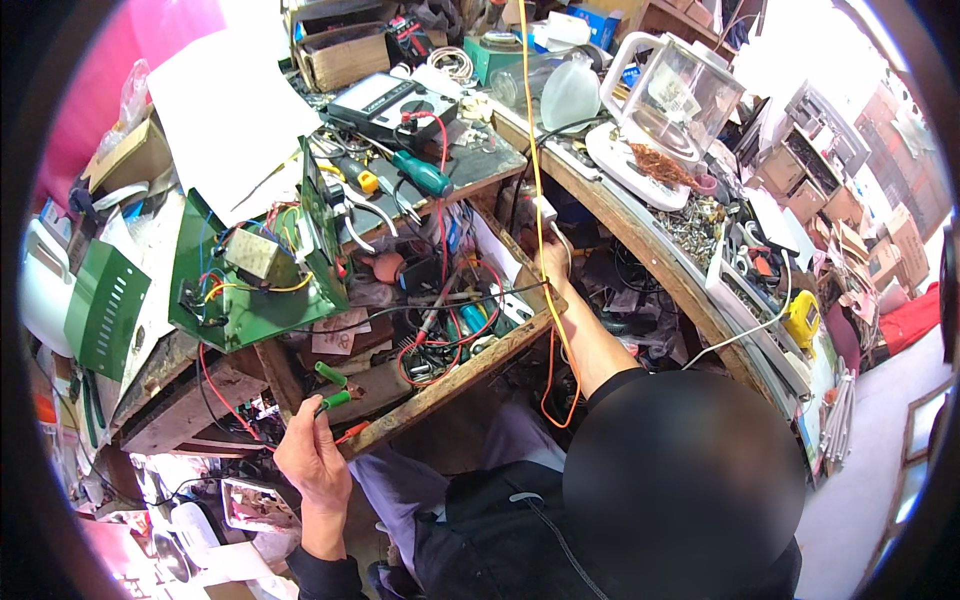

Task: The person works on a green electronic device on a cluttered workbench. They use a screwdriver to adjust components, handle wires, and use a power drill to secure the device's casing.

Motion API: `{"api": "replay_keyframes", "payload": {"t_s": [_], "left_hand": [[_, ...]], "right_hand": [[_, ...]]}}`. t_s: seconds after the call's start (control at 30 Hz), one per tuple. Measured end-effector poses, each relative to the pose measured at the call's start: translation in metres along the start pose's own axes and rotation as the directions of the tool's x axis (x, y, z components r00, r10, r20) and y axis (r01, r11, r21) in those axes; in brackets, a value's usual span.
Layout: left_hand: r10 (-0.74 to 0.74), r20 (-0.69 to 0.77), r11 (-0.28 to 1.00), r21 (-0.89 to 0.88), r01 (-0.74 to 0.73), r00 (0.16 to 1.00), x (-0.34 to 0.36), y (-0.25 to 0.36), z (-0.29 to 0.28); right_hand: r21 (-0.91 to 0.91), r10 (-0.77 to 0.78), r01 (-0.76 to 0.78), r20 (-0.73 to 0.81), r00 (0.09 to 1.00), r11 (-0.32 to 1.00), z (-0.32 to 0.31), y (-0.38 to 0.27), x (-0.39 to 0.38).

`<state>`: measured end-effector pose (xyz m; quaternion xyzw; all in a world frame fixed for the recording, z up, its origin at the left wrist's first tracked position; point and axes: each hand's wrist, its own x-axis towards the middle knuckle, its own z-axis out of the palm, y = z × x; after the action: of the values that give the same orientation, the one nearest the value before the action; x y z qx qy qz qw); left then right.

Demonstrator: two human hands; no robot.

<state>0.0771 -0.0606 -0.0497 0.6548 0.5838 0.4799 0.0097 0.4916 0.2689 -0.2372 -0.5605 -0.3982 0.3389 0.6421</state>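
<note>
My left hand, low on the left at the drawer's front edge, pinches a green test-lead clip; a second green clip lies just behind it. My right hand reaches to the drawer's right side at a white cable, just below a white plug or socket; its fingers are mostly hidden. The open wooden drawer holds tangled leads, tools and small parts. On the bench at left sits an open green metal case with a transformer and wires.
A meter, a teal screwdriver and pliers lie on the back bench. The right-hand bench carries a glass-jug appliance, loose hardware and a yellow tool. An orange cord hangs down the middle.
</note>
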Motion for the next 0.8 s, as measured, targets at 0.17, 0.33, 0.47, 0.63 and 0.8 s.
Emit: {"api": "replay_keyframes", "payload": {"t_s": [0.17, 0.33, 0.47, 0.63, 0.8], "left_hand": [[0.049, -0.036, 0.998, -0.03, -0.05, 0.998, 0.002, -0.004, 0.003], [0.024, -0.108, 0.999, -0.025, -0.027, 0.994, -0.008, -0.005, -0.005], [0.075, -0.246, 0.997, 0.031, -0.069, 0.966, -0.012, -0.016, 0.005], [-0.066, -0.301, 0.996, -0.072, 0.047, 0.951, -0.032, -0.025, 0.008], [-0.084, -0.306, 0.996, -0.021, 0.081, 0.949, -0.04, -0.031, 0.007]], "right_hand": [[0.259, -0.013, 0.01, 0.01, 1.0, 0.966, -0.001, 0.006, 0.004], [0.241, -0.039, 0.027, 0.045, 0.998, 0.97, 0.012, -0.002, -0.005], [0.278, 0.031, -0.053, 0.084, 0.996, 0.959, 0.011, -0.009, -0.007], [0.288, 0.13, -0.144, 0.066, 0.989, 0.947, 0.001, -0.025, -0.016], [0.283, 0.176, -0.185, 0.059, 0.983, 0.941, 0.007, -0.037, -0.015]]}}
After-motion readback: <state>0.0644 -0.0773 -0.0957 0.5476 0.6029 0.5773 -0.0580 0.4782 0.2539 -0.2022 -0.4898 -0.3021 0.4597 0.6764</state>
